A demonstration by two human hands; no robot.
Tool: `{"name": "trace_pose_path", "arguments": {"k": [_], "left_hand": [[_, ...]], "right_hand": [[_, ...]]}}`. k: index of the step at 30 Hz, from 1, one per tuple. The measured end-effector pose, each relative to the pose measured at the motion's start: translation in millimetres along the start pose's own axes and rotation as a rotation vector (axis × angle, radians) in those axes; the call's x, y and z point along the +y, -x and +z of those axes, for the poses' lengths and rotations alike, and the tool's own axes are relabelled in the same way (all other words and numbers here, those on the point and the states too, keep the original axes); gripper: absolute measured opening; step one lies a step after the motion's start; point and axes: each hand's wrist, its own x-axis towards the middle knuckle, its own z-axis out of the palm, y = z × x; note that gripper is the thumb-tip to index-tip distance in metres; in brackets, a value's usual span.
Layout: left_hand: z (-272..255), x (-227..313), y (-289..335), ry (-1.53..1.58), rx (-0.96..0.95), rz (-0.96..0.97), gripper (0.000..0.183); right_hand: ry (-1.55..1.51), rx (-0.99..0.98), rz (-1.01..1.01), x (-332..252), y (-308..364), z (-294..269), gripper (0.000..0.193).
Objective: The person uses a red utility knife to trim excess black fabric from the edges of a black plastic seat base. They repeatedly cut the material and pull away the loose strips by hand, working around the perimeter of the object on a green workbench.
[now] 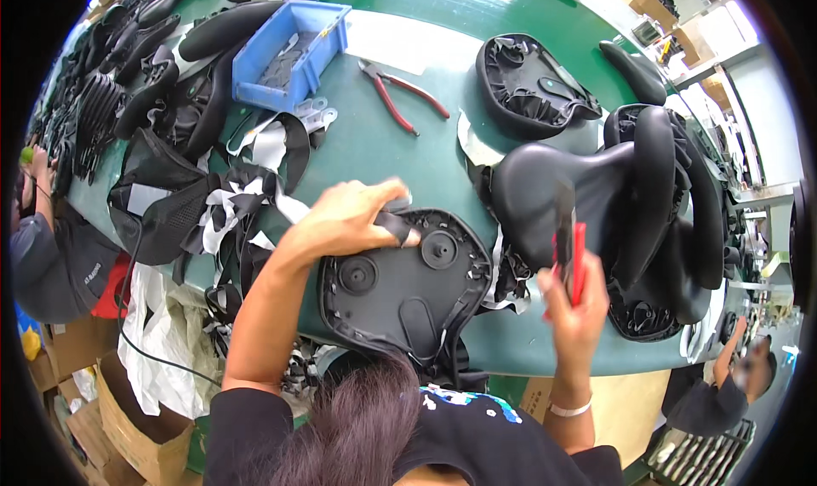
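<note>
Saddle (387, 294), black and upturned with its base showing, is being supported at the near side of the green table (357, 150), directly before the body. Its upper left rim is being overlapped by the left hand (349, 218), whose thumb is being laid over the base, apart from the bent fingers. Whether the rim is being pinched between them cannot be told, as the contact is being partly hidden. By the right hand (579, 311), a red-handled tool (579, 260) is being gripped, fingers wrapped round the handle; its dark head is being held upward, clear of the upturned base, and its exact kind is being blurred.

As far as can be judged, the edge work is being shown as partly done: along the right side, dark cover material is being seen turned in over the rim, with small pale spots that may be fastenings. What is left at the left hand and at the narrow end is being concealed by the hand and the hair (366, 426). Farther off, another upturned saddle (532, 86) is being displayed with gathered cover, and red pliers (388, 100) are being left unused.
</note>
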Motion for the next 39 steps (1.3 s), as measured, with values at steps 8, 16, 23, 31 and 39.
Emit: {"name": "trace_pose_path", "arguments": {"k": [8, 16, 23, 31, 39], "left_hand": [[-79, -36, -45, 0.925, 0.677, -0.235, 0.028], [-24, 32, -17, 0.404, -0.279, 0.579, 0.019], [-28, -30, -9, 1.601, 0.226, -0.079, 0.051], [-10, -1, 16, 1.243, 0.065, -0.200, 0.065], [-36, 26, -1, 0.837, 0.117, -0.157, 0.047]], "right_hand": [[0.089, 0.191, -0.119, -2, -180, 1, 0.027], [-0.051, -0.026, 0.118, 77, -268, 12, 0.029], [0.026, -0.359, -0.308, -30, -160, 31, 0.031], [-0.031, -0.430, -0.201, -4, -68, 46, 0.035], [0.627, -0.516, -0.819, 2, -53, -1, 0.049]]}}
